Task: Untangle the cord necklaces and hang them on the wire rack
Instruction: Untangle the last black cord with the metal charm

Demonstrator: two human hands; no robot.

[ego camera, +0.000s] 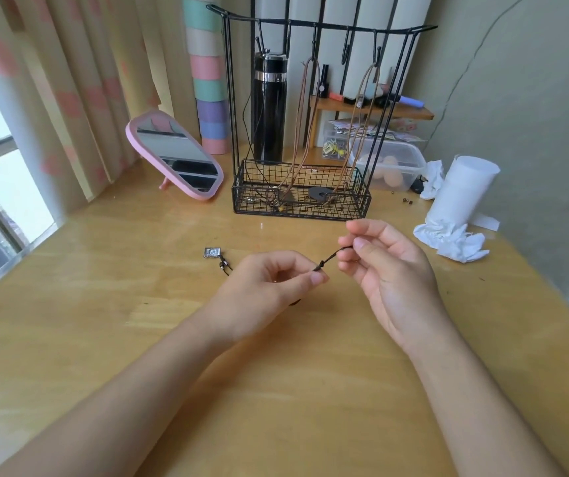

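Observation:
A black cord necklace (pixel 328 260) stretches taut between my hands above the wooden table. My left hand (pixel 269 280) pinches it near a small knot, and my right hand (pixel 384 259) pinches its other end between thumb and fingertips. The cord's silver rectangular pendant (pixel 212 252) and beads lie on the table left of my left hand. Behind stands the black wire rack (pixel 310 27) with hooks on a top bar and a basket base. Two brown cord necklaces (pixel 362 115) hang from its hooks, their pendants resting in the basket.
A pink-framed mirror (pixel 176 154) leans at the back left. A black flask (pixel 269 108) stands behind the rack. A clear plastic box (pixel 396 163), a white paper roll (pixel 461 191) and crumpled tissue (pixel 451 241) sit at the right. Curtains and a window line the left side.

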